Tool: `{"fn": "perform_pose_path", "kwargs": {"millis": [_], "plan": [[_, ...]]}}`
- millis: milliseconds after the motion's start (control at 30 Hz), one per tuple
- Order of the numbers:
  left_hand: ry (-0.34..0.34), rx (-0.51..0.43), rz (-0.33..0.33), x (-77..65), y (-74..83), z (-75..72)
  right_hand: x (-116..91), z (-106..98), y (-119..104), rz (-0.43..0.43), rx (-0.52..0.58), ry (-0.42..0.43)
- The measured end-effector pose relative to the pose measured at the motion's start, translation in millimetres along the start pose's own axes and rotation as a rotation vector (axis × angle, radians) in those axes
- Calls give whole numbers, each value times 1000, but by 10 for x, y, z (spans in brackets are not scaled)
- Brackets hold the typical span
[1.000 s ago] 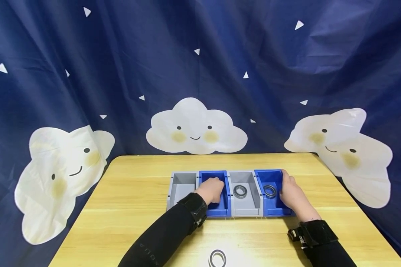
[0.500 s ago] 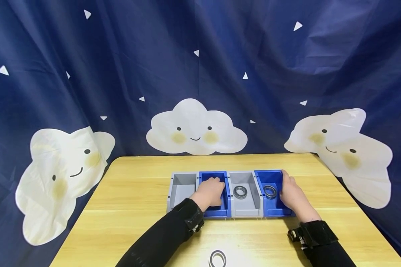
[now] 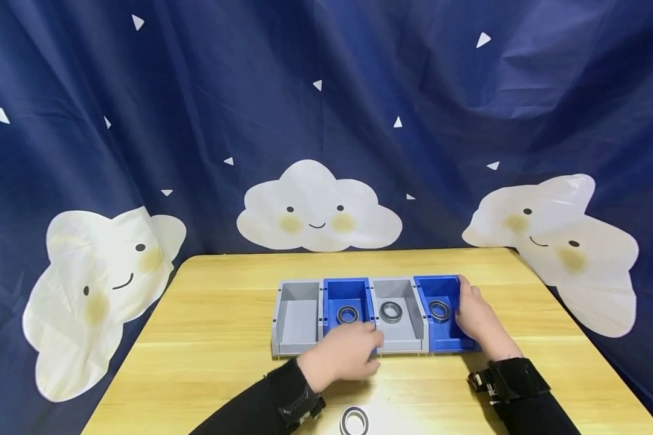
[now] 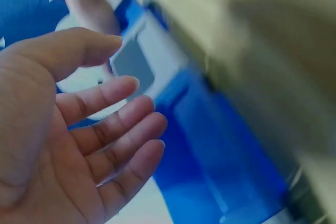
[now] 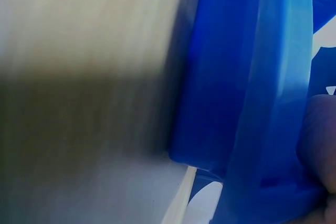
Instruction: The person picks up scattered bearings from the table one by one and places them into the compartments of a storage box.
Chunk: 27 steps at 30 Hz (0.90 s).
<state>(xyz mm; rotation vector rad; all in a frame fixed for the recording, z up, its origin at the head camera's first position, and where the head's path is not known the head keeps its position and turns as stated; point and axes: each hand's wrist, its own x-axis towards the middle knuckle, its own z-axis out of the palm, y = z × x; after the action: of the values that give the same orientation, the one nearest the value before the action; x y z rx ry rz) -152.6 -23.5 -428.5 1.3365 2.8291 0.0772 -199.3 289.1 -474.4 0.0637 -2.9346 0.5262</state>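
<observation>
My left hand (image 3: 344, 355) is over the front edge of the left blue bin (image 3: 344, 290); in the left wrist view its fingers are loosely bent with nothing in them. A bearing (image 3: 340, 315) lies flat in that bin, just beyond my fingers. My right hand (image 3: 475, 315) grips the right wall of the right blue bin (image 3: 448, 346), where another bearing (image 3: 432, 313) lies. In the right wrist view part of this hand (image 5: 320, 140) shows at the bin's edge. Between the blue bins, a grey bin (image 3: 401, 347) contains a third bearing (image 3: 383, 313).
Another bearing (image 3: 344, 421) rests on the wooden table (image 3: 223, 338) near the front, just right of my left wrist. At the row's left end stands a grey bin (image 3: 299, 323) with nothing inside. A dark blue curtain (image 3: 207, 78) with clouds hangs behind the table.
My left hand has come out of the left blue bin toward the front and its fingers have loosened; the bearing inside is now visible. My right hand stays on its bin.
</observation>
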Motion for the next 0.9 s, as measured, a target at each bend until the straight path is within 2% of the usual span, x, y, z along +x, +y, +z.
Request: {"fn": "perform_pose_path", "kwargs": {"millis": [167,333,467,667,900], "plan": [[-26,-7,97,-209,197,122,-1,9,-14,18,1,-12],[-58,-32,179,-394,296,223,0,10,-26,20,1,-19],[-61,-55,191,-509,313,299,-3,0,-31,20,4,-20],[-81,-111,186,-632,259,387,-10,-8,-36,26,14,-26],[-74,-140,178,-698,249,416,3,-5,0,13,23,-11]]}}
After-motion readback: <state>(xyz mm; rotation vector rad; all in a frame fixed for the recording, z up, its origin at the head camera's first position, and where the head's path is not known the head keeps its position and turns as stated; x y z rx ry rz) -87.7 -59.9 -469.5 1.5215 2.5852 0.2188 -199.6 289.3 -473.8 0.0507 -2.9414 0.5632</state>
